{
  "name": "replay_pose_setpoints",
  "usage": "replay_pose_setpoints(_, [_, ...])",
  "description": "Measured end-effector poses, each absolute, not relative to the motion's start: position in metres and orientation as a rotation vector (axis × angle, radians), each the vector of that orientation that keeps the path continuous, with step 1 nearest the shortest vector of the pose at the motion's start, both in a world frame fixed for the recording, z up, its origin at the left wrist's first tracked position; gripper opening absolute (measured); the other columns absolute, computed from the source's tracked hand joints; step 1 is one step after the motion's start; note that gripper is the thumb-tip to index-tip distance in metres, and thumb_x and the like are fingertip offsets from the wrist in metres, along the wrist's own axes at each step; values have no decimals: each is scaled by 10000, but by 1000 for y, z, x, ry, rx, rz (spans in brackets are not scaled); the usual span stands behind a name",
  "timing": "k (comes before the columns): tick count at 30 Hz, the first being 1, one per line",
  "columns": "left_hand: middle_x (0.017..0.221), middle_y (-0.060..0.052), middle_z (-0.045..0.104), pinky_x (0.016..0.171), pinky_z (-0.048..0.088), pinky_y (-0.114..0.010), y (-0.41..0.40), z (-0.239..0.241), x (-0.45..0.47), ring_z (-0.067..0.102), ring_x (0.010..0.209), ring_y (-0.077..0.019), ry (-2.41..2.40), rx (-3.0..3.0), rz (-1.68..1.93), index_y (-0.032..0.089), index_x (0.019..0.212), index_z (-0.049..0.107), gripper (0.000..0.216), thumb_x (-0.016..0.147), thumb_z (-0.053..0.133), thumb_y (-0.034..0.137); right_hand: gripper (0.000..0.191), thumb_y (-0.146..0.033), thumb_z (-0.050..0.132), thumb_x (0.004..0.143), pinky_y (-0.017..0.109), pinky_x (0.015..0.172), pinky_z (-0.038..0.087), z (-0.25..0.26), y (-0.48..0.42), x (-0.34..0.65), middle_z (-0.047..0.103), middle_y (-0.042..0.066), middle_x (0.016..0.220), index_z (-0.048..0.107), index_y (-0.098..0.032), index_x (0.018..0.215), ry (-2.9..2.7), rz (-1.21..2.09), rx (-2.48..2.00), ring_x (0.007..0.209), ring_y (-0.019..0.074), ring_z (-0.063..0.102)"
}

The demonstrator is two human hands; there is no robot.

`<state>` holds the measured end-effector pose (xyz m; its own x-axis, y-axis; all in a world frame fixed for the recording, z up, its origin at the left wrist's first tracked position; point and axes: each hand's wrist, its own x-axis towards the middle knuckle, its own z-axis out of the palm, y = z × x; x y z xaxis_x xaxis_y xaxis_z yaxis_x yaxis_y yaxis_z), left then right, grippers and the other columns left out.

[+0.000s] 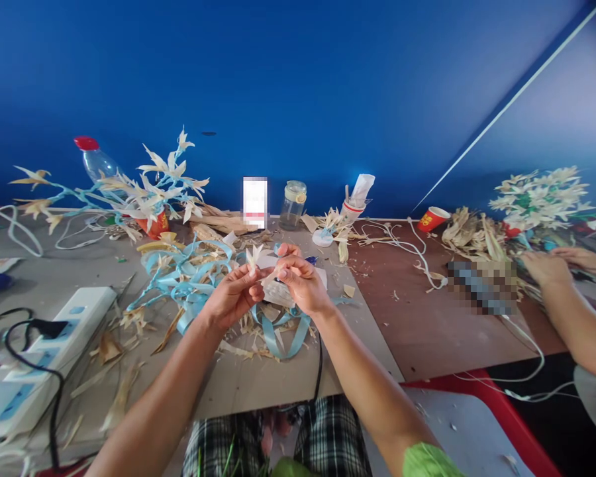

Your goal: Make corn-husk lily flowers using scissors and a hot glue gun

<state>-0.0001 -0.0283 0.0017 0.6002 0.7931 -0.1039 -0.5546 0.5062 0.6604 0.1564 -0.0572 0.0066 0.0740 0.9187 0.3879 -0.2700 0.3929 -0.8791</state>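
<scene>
Both hands, left hand (233, 296) and right hand (302, 283), pinch a small husk flower (254, 256) in a narrow grip. Its base is hidden by fingers. Blue ribbon (283, 331) curls just beneath it on the table (258, 384).

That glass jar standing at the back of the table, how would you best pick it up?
Grip the glass jar around its straight round body, below the lid, coming from the front. It stands upright, and its near side looks fairly open, while husk scraps lie close on its right.
</scene>
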Motion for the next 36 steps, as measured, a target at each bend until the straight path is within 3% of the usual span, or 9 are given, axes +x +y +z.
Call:
replay_pose_setpoints(2, [604,18,526,447,369,-165,-30,2,0,428,437,-24,405,619,769,122,744,590,114,706,696,139,133,-382,718,699,354,886,391,4,-56,160,563,38,814,674,-258,682,-1244,1042,-712,1009,197,478])
replay_pose_setpoints(5, [692,-32,602,437,364,-171,-32,2,0,424,430,-22,376,637,676,118,760,585,105,725,679,148,143,-400,714,703,399,916,375,1,-53,166,591,38,793,673,-266,674,-1265,1034,-723,976,201,504])
replay_pose_setpoints(7, [766,-71,642,436,363,-173,-32,1,1,421,427,-17,376,644,644,114,766,580,98,731,669,137,141,-398,736,678,412,940,366,1,-52,169,606,40,899,675,-271,665,-1232,1012,-727,996,200,505])
replay_pose_setpoints(11, [716,-60,642,435,359,-166,-32,0,2,419,421,-18,373,614,621,112,777,578,88,737,656,116,145,-379,756,656,404,948,375,6,-53,172,562,38,1128,678,-257,639,-1254,1004,-742,1056,203,491])
replay_pose_setpoints(16, [714,-47,641,439,365,-162,-31,-4,2,429,428,-20,356,580,622,120,774,563,96,738,650,99,104,-328,742,685,387,955,367,7,-54,173,534,26,1173,678,-252,653,-1310,1023,-704,1093,200,466])
replay_pose_setpoints(22, [772,-45,657,465,394,-182,-33,-4,6,469,442,-30,482,676,690,134,731,536,178,696,709,154,171,-350,738,664,325,853,412,-4,-44,174,574,22,1023,621,-226,654,-1137,940,-765,932,161,518])
replay_pose_setpoints(28, [521,25,570,518,407,-195,-34,-5,13,521,478,-74,673,905,940,146,704,527,254,648,748,257,210,-375,671,707,224,566,365,-4,-42,164,494,-56,571,560,-198,732,-919,972,-880,535,80,436])
replay_pose_setpoints(36, [519,31,576,546,380,-212,-33,-2,13,507,502,-78,786,1124,1104,154,691,509,279,642,733,313,199,-356,677,691,213,496,295,2,-52,151,490,-56,565,585,-181,710,-884,963,-928,486,60,358])
